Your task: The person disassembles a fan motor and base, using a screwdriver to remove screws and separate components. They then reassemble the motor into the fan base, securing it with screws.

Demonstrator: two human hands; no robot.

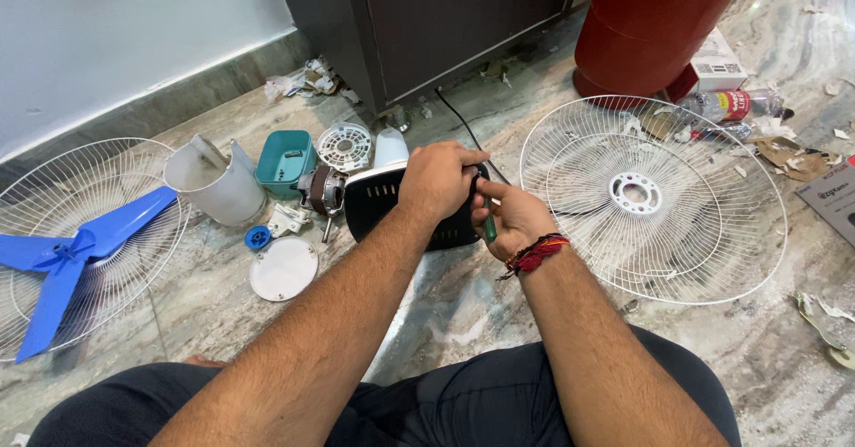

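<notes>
Your left hand [436, 180] clamps over the top of the black fan housing [392, 211], fingers wrapped shut around its upper edge, holding it upright on the marble floor [463, 322] just ahead of your knees

Your right hand [512, 220] is closed on a green-handled screwdriver [489, 227], thumb and fingers pinching the grip; the tip is hidden against the right side of the housing, so you cannot tell from here whether it sits in a screw

Motor [321, 190] with its shaft lies touching the housing's left side. White round cover [283, 269] and small blue knob [257, 237] sit just in front of it

Teal cup-shaped part [285, 160] and white shroud [214, 180] further left, beside the rear guard [107, 198] carrying the blue blade [62, 256]. Front guard [655, 198] lies flat to your right, apart from the hands. Red cylinder [650, 20] stands behind it

To work this well, by my reading: keep the left hand pressing down so the housing does not twist, hold the driver square to the fastener, push in firmly before turning. Tilt the housing toward you if the tip is out of sight. Loose small parts lie close by your left forearm, so mind the elbow
</notes>
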